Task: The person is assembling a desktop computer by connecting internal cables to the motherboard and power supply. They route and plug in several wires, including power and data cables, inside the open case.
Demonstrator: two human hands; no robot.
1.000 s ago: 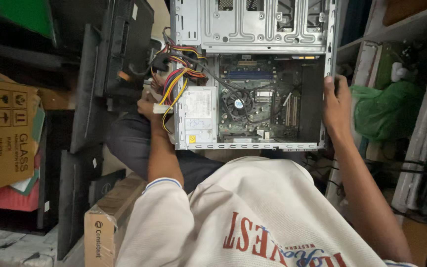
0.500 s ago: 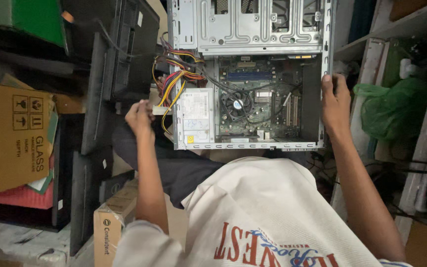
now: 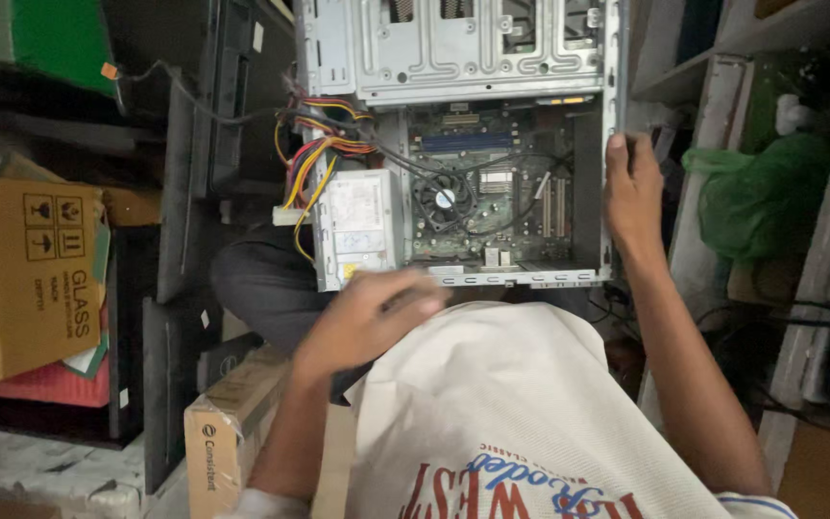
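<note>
Computer case [image 3: 453, 58]: open, holding circuit board [image 3: 492, 192], fan [image 3: 444, 199], power box [image 3: 355, 226], coloured wires [image 3: 314, 159].
Right hand [image 3: 634, 183]: clamped on case's right edge.
Left hand [image 3: 367, 322]: blurred at bottom edge; grip unclear.

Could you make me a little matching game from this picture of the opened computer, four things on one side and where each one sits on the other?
Things:
1. right hand
2. left hand
3. cardboard box
4. green bag

Places:
A. far left of the picture, beside dark flat panels
B. gripping the right edge of the open computer case
C. blurred, at the case's near edge by the grey power supply
D. on the shelves right of the case

Pairs: 1-B, 2-C, 3-A, 4-D
</note>
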